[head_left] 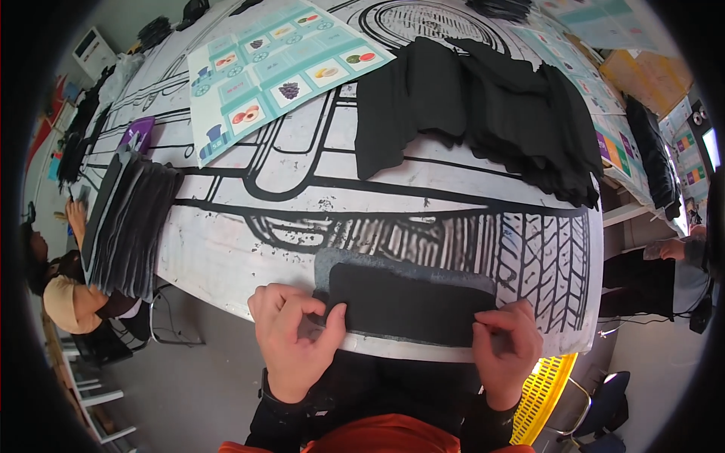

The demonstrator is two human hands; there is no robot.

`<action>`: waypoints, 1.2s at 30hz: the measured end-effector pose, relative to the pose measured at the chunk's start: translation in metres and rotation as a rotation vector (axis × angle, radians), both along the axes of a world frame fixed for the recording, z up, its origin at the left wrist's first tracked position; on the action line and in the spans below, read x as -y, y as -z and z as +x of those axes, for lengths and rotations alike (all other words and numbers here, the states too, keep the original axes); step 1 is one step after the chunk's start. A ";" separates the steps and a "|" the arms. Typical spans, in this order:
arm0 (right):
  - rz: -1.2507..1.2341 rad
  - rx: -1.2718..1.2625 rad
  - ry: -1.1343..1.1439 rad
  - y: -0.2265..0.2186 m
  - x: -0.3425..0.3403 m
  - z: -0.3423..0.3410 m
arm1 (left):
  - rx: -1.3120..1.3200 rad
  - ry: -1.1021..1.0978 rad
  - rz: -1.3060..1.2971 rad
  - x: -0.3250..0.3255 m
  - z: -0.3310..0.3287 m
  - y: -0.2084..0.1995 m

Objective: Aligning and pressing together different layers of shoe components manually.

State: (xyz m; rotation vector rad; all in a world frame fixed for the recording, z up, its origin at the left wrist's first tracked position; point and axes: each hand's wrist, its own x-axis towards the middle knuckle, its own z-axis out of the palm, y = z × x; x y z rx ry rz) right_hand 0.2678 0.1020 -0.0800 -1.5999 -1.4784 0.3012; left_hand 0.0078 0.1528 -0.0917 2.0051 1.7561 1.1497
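Observation:
A black fabric piece [404, 306] lies flat on a slightly larger dark grey piece [355, 260] at the table's near edge. The grey one shows as a border along the top and left. My left hand [294, 332] pinches the black fabric at its left edge, thumb toward the near corner. At the right edge, my right hand [510, 343] has thumb and forefinger closed on the fabric's near corner. Beyond them, overlapping black fabric pieces [483, 106] are heaped on the far right of the table. To the left stands a stack of dark grey pieces [128, 223].
The table [211, 249] has a white cover printed with black line drawings. A teal printed sheet [279, 72] lies toward the back, a purple object [137, 134] behind the left stack. A yellow plastic basket [545, 396] is below the right edge. Another person [79, 302] sits at left.

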 end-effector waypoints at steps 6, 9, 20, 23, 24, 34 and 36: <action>-0.006 0.017 0.052 0.001 0.003 0.001 | 0.061 -0.003 0.010 0.000 0.000 0.002; -0.024 -0.004 0.023 0.005 0.008 0.002 | 0.026 0.002 0.019 0.000 -0.004 -0.001; -0.046 -0.061 0.060 0.007 0.008 -0.004 | -0.006 -0.028 0.013 -0.001 -0.004 0.001; -0.062 -0.077 0.110 0.004 0.009 -0.005 | 0.010 -0.005 0.007 -0.004 0.001 0.002; -0.066 -0.067 0.128 0.003 0.008 -0.007 | 0.012 -0.025 0.006 -0.004 0.001 0.003; -0.108 -0.045 0.135 0.003 0.000 -0.005 | 0.021 -0.088 -0.052 -0.001 0.003 0.003; -0.107 -0.043 0.138 0.003 0.000 -0.004 | 0.019 -0.088 -0.057 -0.001 0.004 0.003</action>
